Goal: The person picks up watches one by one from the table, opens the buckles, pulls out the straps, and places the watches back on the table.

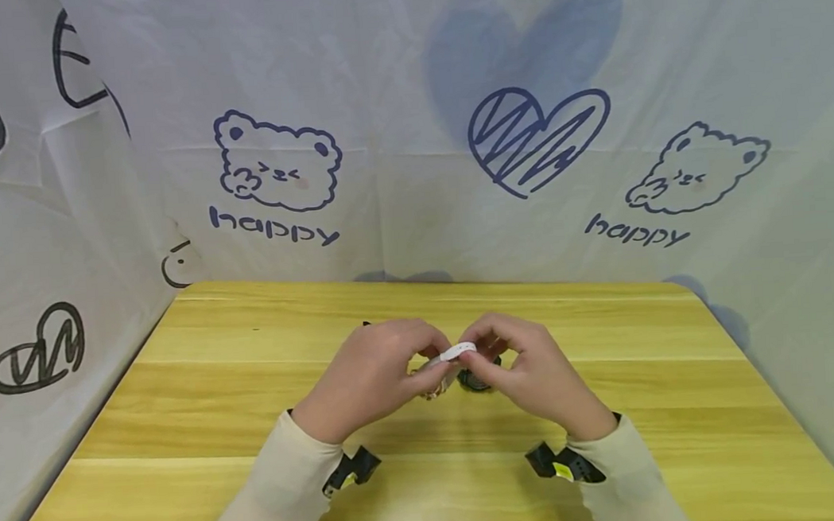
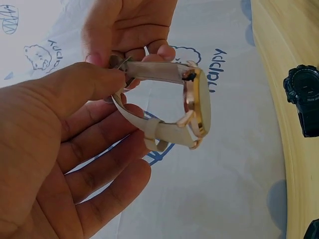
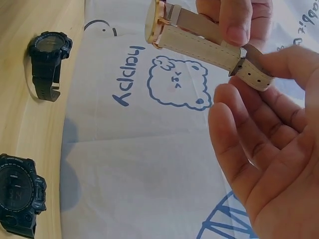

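A wristwatch with a whitish strap (image 3: 199, 47) and a rose-gold case (image 2: 198, 104) is held up above the table between both hands. The strap bends into a loop, and its metal buckle (image 3: 239, 64) lies against the punched strap end. My left hand (image 1: 384, 374) pinches the strap near the buckle between thumb and fingers. My right hand (image 1: 534, 365) pinches the holed end, its other fingers loosely spread in the right wrist view. In the head view the watch case is mostly hidden behind the left fingers.
A black digital watch (image 3: 47, 59) stands on the wooden table (image 1: 203, 401), and another black watch (image 3: 17, 191) lies apart from it. A whitish cloth with drawings (image 1: 409, 133) hangs behind the table's far edge.
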Demonstrator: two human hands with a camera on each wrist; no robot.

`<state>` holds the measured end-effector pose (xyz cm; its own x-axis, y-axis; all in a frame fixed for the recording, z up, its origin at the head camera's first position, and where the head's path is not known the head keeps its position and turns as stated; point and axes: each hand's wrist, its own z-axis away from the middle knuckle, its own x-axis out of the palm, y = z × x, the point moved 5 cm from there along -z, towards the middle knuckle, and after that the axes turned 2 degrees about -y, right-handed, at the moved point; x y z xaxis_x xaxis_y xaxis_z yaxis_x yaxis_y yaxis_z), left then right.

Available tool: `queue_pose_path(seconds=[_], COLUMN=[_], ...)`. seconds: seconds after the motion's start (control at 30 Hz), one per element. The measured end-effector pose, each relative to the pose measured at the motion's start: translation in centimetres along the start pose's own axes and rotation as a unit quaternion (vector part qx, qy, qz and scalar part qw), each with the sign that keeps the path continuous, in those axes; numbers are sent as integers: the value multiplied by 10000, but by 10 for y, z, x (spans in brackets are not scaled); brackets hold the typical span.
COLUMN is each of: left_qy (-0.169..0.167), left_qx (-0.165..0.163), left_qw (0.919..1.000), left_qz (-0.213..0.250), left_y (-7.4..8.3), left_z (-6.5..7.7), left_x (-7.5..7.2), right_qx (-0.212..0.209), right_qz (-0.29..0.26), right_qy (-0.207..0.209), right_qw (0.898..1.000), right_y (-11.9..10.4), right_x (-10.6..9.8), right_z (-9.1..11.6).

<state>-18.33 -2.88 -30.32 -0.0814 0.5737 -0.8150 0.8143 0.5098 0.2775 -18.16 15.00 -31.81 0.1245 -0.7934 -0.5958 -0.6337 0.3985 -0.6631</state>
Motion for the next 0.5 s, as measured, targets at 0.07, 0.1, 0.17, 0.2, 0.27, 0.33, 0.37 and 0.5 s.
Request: queue_pose_path(seconds=[0.07,0.1,0.17,0.2,0.27,0.33,0.37,0.5], left_qy=[-41,-47,-29,1,83,168,202,256], left_qx=[-68,-93,-109,-100,-83,-73,-68,-109], left_qw=[10000,9999,9999,9999,9999,9998,9997,9996], left_qz=[-1,-1,-17,-31,-67,-95,-108,-5], left_y=[-1,-1,-1,-1,-1,-1,-1,-1], left_z=[-1,-1,-1,-1,-1,-1,-1,-1], left_x=[-1,-1,-2,-2,-3,-4,-5,-7], right_qx=[70,101,155,173,212,251,266,286], right_qz=[48,70,88,86,107,116,111,-14], right_qy=[89,121,136,140,182,241,272,258], right_qw=[9999,9999,9997,9997,9996,9993,9992,9993], right_y=[1,1,2,2,3,3,3,2], right_x=[-1,-2,-2,-2,-3,-4,-5,-6], right_z=[0,0,0,0,0,-1,-1,-2])
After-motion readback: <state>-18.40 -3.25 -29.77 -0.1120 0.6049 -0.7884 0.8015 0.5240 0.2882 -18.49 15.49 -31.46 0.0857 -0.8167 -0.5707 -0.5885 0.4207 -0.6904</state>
